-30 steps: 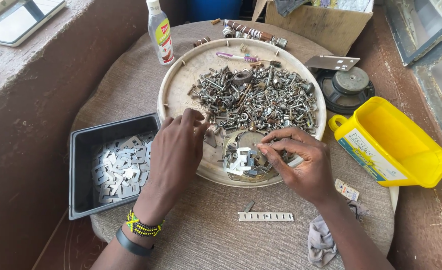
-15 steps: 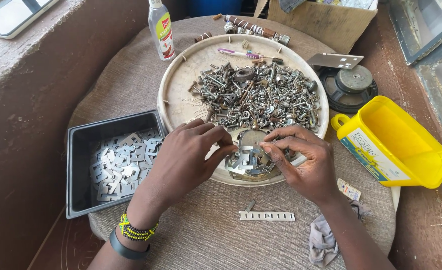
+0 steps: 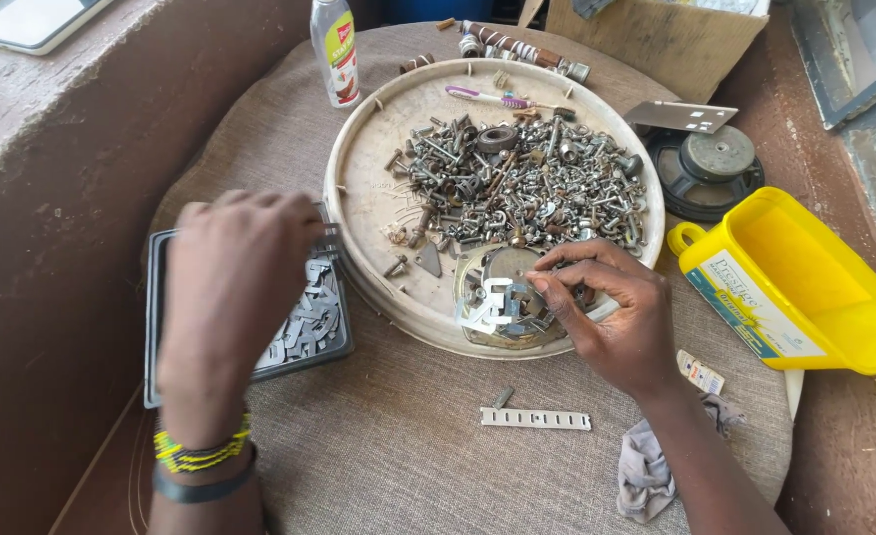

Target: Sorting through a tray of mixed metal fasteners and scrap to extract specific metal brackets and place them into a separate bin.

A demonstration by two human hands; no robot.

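My left hand (image 3: pixel 230 287) hovers, blurred, over a dark grey rectangular tray (image 3: pixel 153 327) of flat pale metal clips (image 3: pixel 309 322); its palm faces down and what it holds is hidden. My right hand (image 3: pixel 616 317) rests on the near rim of a round cream tray (image 3: pixel 354 149). Its thumb and forefinger pinch a small pale metal clip at a little pile of clips (image 3: pixel 492 307). A big heap of screws, nuts and washers (image 3: pixel 527 183) fills the tray's far half.
A yellow plastic container (image 3: pixel 804 277) lies at the right, with a black speaker (image 3: pixel 705 163) and a metal plate (image 3: pixel 680 116) behind it. A bottle (image 3: pixel 336 50) and a cardboard box (image 3: pixel 656 30) stand at the back. A perforated strip (image 3: pixel 535 419) and a rag (image 3: pixel 646 471) lie near me.
My left hand has left the clip pile on the round tray and swung left over the grey tray. My right hand has stayed at the pile.
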